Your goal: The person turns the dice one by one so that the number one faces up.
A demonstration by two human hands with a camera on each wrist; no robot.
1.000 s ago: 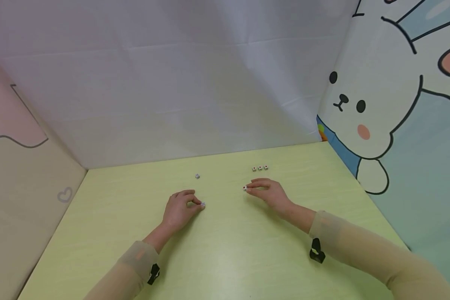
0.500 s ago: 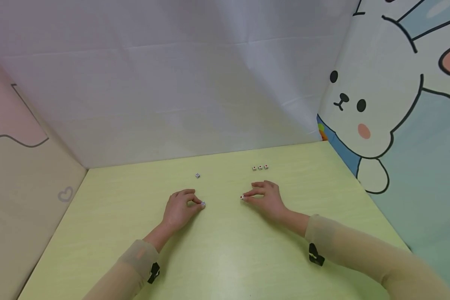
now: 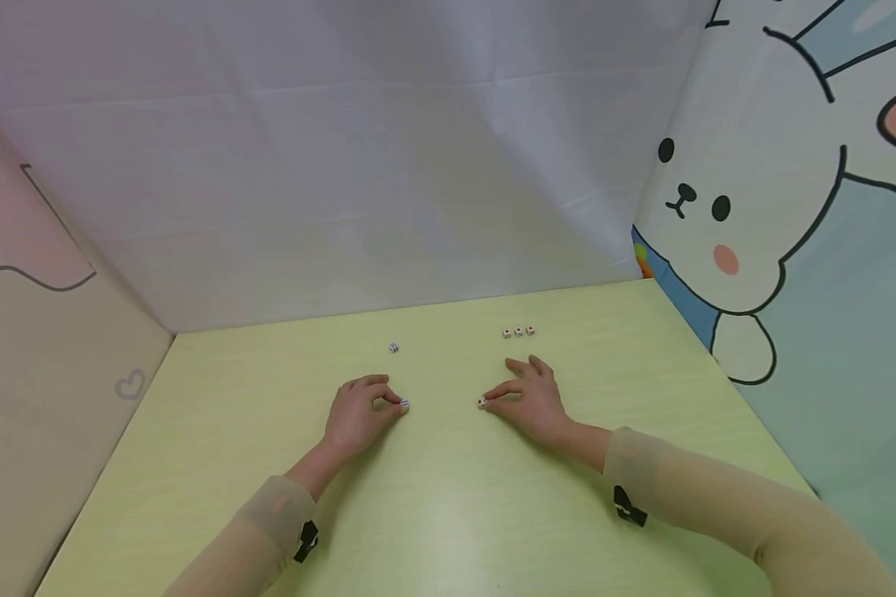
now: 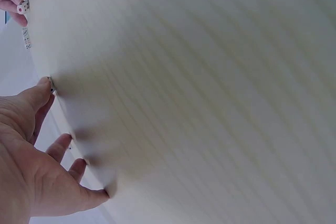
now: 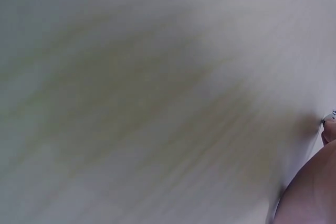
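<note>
Between thumb and index finger, my left hand (image 3: 360, 416) pinches a small white die (image 3: 405, 404) at the tabletop, left of centre. Its other fingertips touch the table in the left wrist view. My right hand (image 3: 532, 404) pinches another white die (image 3: 481, 402), which shows a red pip, level with the left one and a short way to its right. The other fingers of that hand are spread. In the right wrist view only part of the hand (image 5: 310, 192) and a corner of its die (image 5: 331, 115) show at the right edge.
Beyond my left hand lies a single die (image 3: 393, 348). Three dice in a row, the middle die (image 3: 518, 332) among them, sit behind my right hand. A pale yellow table (image 3: 433, 497) meets a white cloth wall (image 3: 388, 207) at the back; a rabbit-print wall (image 3: 754, 249) stands right.
My right hand has moved toward me and slightly left with its die, down to the level of the left die. Its other fingers have spread. The left hand has stayed in place.
</note>
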